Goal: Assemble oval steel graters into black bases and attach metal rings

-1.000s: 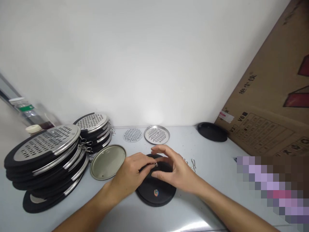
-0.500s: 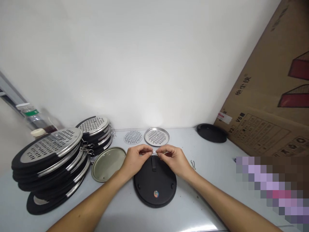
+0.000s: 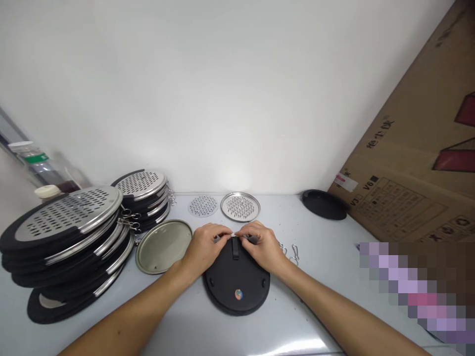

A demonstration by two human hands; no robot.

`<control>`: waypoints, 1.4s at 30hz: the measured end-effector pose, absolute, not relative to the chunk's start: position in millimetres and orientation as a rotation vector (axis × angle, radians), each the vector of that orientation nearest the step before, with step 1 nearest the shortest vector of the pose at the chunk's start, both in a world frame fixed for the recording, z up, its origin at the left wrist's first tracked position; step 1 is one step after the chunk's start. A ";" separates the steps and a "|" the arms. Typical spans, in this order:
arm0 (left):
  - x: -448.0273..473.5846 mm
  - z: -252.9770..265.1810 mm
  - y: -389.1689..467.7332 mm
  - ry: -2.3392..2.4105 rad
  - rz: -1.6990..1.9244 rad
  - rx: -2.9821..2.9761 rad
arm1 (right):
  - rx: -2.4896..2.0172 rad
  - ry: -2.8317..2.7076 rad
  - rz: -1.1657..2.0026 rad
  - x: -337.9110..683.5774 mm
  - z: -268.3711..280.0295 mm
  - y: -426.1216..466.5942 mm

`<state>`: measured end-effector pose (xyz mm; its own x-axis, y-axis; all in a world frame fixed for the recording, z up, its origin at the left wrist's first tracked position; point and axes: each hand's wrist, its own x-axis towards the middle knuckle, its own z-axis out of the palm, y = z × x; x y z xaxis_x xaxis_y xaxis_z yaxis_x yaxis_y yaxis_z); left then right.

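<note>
A round black case (image 3: pixel 237 282) lies flat in front of me, with a short black strap (image 3: pixel 235 248) at its far edge and a small coloured sticker near its close edge. At the strap's top end, my left hand (image 3: pixel 208 245) pinches a small metal wire clip (image 3: pixel 233 235) between thumb and fingertips. From the other side my right hand (image 3: pixel 262 245) is closed on the same clip, its fingertips almost meeting the left ones. Most of the clip is hidden by the fingers. Beside my right wrist lie several loose wire clips (image 3: pixel 295 251).
Stacks of black-rimmed perforated discs (image 3: pixel 67 217) stand at left, with a second stack (image 3: pixel 143 183) and a bottle (image 3: pixel 35 160) behind. Nearby lie a greenish metal lid (image 3: pixel 163 247), a perforated sheet (image 3: pixel 203 206), a perforated metal lid (image 3: pixel 241 207), a black dish (image 3: pixel 324 204) and a cardboard box (image 3: pixel 404 188).
Both hands have stayed at the strap's end, and the fingertips have drawn slightly lower, closer to the strap. The view has shifted slightly, so more loose clips show beside my right wrist.
</note>
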<state>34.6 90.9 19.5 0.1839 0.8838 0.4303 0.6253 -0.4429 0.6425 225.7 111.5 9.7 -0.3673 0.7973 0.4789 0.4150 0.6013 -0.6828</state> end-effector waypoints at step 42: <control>32.1 25.6 71.4 1.277 0.881 2.391 | -0.956 -2.227 0.526 233.9 12.2 119.0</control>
<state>32.1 71.4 25.6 0.4201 0.8245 0.3792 0.6471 -0.5651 0.5118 233.9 119.0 12.2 -0.5231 0.7494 0.4060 0.4888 0.6540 -0.5774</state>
